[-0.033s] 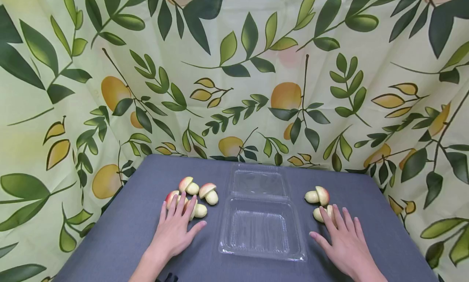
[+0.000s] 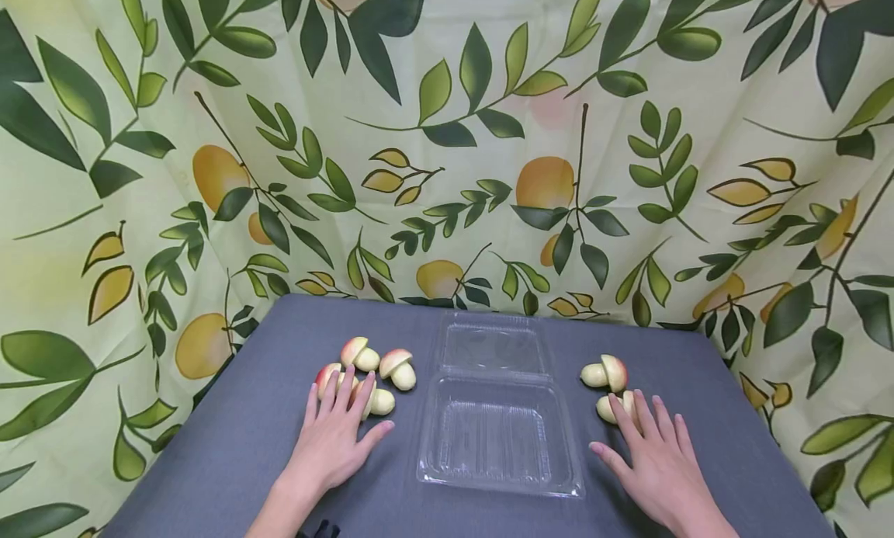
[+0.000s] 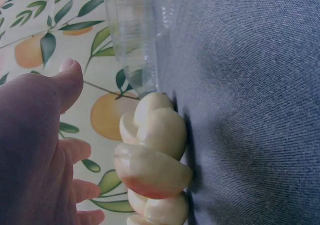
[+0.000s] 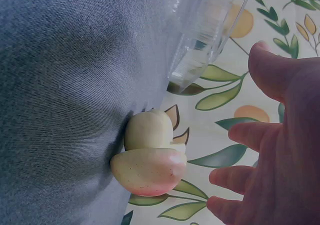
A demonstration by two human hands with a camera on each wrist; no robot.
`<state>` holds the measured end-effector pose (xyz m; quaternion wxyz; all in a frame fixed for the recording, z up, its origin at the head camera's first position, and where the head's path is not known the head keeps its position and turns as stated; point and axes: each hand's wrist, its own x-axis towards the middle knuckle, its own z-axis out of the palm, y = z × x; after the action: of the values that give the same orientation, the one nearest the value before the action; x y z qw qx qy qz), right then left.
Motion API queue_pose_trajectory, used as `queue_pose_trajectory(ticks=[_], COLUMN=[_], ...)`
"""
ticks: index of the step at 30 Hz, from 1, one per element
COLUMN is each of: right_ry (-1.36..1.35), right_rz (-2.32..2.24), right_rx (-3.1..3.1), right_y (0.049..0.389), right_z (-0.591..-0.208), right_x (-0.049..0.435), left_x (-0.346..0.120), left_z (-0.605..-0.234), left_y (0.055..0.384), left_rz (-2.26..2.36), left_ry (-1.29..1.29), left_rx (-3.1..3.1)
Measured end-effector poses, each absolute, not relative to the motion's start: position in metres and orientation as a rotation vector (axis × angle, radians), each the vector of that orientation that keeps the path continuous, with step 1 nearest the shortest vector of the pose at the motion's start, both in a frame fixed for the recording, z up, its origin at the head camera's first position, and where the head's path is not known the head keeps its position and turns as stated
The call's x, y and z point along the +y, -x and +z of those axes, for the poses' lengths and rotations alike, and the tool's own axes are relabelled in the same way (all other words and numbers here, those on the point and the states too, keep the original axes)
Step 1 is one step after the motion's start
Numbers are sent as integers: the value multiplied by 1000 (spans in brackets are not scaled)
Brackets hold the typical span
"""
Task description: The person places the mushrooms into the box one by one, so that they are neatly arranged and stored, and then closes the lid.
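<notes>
My left hand (image 2: 331, 445) is held with fingers spread above a cluster of toy mushrooms with red-and-cream caps. Its fingers overlap the front mushroom (image 2: 382, 402) and the left one (image 2: 327, 379) in the head view. In the left wrist view, a gap shows between that hand and the mushrooms (image 3: 152, 172). Over on the right, my right hand (image 2: 656, 464) is spread the same way, its fingertips partly covering the nearer mushroom (image 2: 609, 411). The right wrist view shows that mushroom (image 4: 150, 170) apart from the fingers. Both hands hold nothing.
Between the hands lies a clear plastic clamshell box (image 2: 499, 487), its lid (image 2: 492, 348) folded back toward the rear. Two more mushrooms (image 2: 359, 354) (image 2: 398, 369) lie behind the left hand, another (image 2: 605, 373) behind the right. A leaf-patterned curtain (image 2: 447, 173) rises behind the grey tabletop (image 2: 230, 452).
</notes>
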<state>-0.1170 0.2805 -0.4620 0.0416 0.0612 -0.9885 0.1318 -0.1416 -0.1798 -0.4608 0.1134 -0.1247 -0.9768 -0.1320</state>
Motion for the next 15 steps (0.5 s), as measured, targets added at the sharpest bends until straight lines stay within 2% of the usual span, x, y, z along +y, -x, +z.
queue_pose_trajectory(ticks=[15], right_ry=[-244], right_rz=[387], right_rx=[-2986], right_y=[119], right_z=[-460], right_x=[280], left_x=[-172], left_z=[-460], left_y=[143], left_rz=[-374], left_ry=[368], left_rx=[-2862])
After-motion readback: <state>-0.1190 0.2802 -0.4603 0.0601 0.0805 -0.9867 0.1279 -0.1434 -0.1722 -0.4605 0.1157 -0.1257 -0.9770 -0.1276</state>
